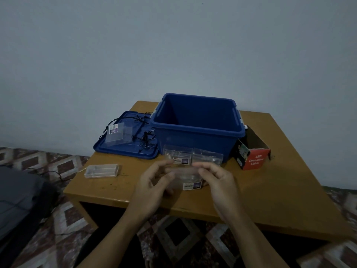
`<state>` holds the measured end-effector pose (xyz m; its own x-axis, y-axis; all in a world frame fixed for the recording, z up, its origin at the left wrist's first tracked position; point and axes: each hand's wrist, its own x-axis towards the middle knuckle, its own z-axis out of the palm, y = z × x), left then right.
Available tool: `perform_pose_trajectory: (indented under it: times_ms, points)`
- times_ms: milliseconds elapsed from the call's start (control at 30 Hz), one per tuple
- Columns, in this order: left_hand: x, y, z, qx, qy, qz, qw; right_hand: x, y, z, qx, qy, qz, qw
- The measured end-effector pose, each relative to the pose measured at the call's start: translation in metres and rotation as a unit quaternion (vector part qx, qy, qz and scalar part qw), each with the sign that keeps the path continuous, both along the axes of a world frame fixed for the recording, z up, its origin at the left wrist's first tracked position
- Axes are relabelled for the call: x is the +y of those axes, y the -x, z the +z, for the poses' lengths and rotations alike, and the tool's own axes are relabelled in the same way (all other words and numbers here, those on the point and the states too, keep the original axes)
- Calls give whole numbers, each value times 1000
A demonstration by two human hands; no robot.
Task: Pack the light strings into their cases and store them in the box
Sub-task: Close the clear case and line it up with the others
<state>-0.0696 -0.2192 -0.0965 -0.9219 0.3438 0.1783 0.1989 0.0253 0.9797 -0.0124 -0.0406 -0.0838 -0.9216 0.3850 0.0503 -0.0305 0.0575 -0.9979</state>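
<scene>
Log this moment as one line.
left hand, right hand: hold case | box: open | string: on lid | carton: beside box

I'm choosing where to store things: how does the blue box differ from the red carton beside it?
The box is blue plastic; the carton is red card printed "LED Decorative Lights". The box is far larger than the carton. The box's lid lies apart on its other side; the carton shows no loose lid. Both stand open on the table.
</scene>
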Motion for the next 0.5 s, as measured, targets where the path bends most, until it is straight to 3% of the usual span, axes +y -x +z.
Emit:
perform_pose_trajectory:
  times_ms: [200,500]
  points:
    - [0,-4,1,15,18,1,1000,1,-2,-2,13,66,24,997]
    - [8,-4,3,38,30,44,998,-4,-9,1,7,7,-9,1000]
